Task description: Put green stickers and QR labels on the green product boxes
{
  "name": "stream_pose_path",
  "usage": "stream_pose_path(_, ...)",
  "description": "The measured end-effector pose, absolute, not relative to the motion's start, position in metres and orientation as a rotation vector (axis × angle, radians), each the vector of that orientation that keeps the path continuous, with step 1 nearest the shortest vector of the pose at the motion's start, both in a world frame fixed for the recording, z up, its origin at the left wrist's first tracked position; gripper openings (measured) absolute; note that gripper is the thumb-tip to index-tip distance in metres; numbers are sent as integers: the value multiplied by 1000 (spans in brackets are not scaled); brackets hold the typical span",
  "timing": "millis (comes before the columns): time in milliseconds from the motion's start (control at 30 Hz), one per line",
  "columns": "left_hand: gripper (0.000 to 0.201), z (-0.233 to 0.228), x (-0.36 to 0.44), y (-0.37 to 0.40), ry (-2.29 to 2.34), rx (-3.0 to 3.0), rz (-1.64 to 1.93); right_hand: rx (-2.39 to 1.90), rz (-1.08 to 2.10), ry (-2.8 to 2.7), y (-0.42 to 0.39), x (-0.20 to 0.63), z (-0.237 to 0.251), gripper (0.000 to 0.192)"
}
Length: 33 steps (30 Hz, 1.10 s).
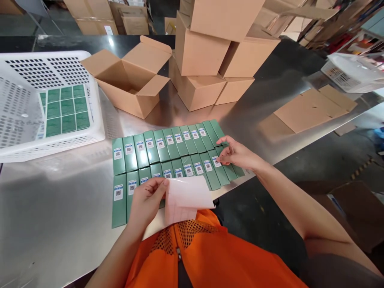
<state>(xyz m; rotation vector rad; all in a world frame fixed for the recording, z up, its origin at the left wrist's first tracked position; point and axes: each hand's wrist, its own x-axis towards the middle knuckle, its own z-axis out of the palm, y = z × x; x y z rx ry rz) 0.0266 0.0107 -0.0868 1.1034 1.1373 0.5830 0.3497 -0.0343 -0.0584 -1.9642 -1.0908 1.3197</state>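
Note:
Two rows of slim green boxes (pixel 139 151) lie side by side on the metal table. Most carry a small white-and-blue sticker with a square code; a few at the right end show none. My left hand (pixel 150 196) pinches a sheet of sticker backing paper (pixel 189 194), pale and folded over, above the near row. At the right of that row, my right hand (pixel 235 154) has its thumb and a finger closed at the edge of a sticker (pixel 216 161) lying against a green box. Its index finger is raised. The sheet covers parts of several near boxes.
A white plastic basket (pixel 97 120) at the left holds more green boxes (pixel 68 108). Behind the rows are an open carton (pixel 132 88) and stacked cartons (pixel 204 52). Flat cardboard (pixel 315 108) lies at the right, near another white basket (pixel 351 72). The table edge (pixel 285 160) runs close by.

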Motion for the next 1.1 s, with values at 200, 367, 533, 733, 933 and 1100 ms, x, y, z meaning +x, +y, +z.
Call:
stream_pose_path(200,41,-81,29,13,1110,952,629,-2267,804,-1360,-37,341,-44,56)
stream_pose_path(367,40,-71,38,22,1102,661,686,-1528,1418,-1299,-60,288,-42,67)
stream_pose_path(533,39,-64,43,20,1196,918,777,-1373,1577,-1214,-64,245,-37,48)
stream_pose_path(733,41,-64,44,8,1348,1365,923,-1264,1453,-1137,-63,240,-44,47)
stream_pose_path(933,64,-61,48,16,1072,910,712,-1352,894,-1370,-71,249,-54,23)
stream_pose_path(1100,63,-55,45,24,883,866,414,-1185,357,-1786,-77,269,-49,37)
